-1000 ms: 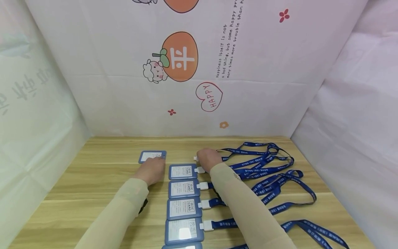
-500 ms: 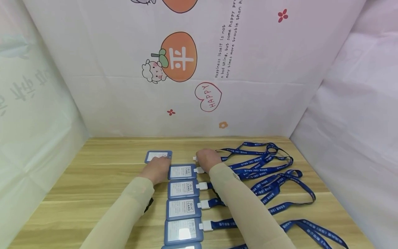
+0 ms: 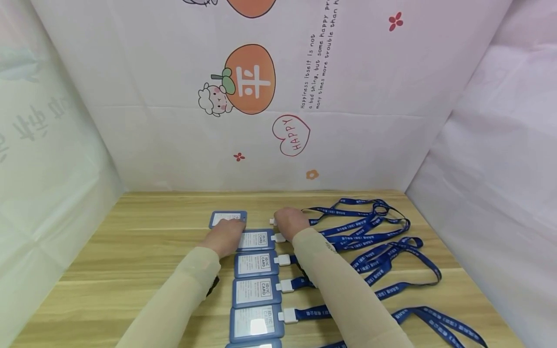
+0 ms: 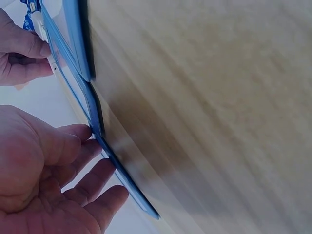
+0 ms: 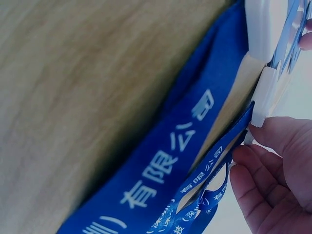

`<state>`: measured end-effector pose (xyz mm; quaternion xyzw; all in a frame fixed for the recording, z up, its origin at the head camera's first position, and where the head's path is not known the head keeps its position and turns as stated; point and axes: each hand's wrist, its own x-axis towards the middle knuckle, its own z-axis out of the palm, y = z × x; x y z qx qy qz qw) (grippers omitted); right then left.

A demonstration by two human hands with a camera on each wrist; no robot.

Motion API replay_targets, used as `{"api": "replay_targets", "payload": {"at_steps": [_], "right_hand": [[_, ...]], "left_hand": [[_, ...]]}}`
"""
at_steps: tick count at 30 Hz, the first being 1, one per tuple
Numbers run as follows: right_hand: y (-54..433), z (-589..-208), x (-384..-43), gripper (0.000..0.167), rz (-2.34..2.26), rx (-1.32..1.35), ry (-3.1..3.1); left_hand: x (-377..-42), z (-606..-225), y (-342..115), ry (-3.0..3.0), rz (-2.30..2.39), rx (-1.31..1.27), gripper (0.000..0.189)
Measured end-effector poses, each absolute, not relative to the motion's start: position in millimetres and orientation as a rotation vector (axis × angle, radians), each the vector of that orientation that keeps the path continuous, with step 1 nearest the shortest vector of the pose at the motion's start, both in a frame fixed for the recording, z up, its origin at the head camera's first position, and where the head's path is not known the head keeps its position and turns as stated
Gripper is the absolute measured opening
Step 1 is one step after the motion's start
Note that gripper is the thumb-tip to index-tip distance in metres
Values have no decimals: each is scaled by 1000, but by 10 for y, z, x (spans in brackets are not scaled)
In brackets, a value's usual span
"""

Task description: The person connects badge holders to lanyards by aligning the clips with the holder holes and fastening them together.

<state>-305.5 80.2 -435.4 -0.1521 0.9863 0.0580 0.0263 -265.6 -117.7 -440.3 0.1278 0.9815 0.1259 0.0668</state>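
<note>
Left hand (image 3: pixel 225 237) lies flat on the loose blue card holder (image 3: pixel 228 218), fingers (image 4: pixel 80 161) straight and slightly apart, tips on its near edge; reads as a slide grip, pressing down to move it along the wood rather than lifting it. That holder sits at the far end of the worktop (image 3: pixel 143 241), just beyond-left of the column of finished badge holders (image 3: pixel 256 280), not yet in line with them and with no lanyard on it. Right hand (image 3: pixel 290 223) is beside the white plastic clip (image 3: pixel 273 222) of a blue lanyard (image 3: pixel 361 224); in the right wrist view its fingers (image 5: pixel 253 180) lie close together against the strap just under the clip, thumb not visible, so I can't tell if it's pinching or only resting there. My guess is the clip is held ready near the holder's slot end. The finished holders lie face up, stacked edge to edge down the middle, each with its clip pointing right and its strap trailing off into the tangle of lanyard loops (image 3: pixel 391 261) on the right, which keeps straps clear of the cards. Surface is light wood-grain laminate, matte, low friction by the look. Booth walls are white sheeting; the back sheet (image 3: pixel 270 96) has printed cartoon persimmons, a sheep, a "HAPPY" heart and small flowers.
</note>
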Motion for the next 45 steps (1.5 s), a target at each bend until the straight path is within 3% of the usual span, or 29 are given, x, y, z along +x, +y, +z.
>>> {"api": "replay_targets", "payload": {"at_steps": [17,45], "right_hand": [[803,-4367,-3071,16,208,-488,3054],[810,-4377,-3092,16,178,-469,3042]], "left_hand": [[-2692,-4419,-1247,2991,200,430,38],[-2656,-4359,-1080,2900,397,350,41]]}}
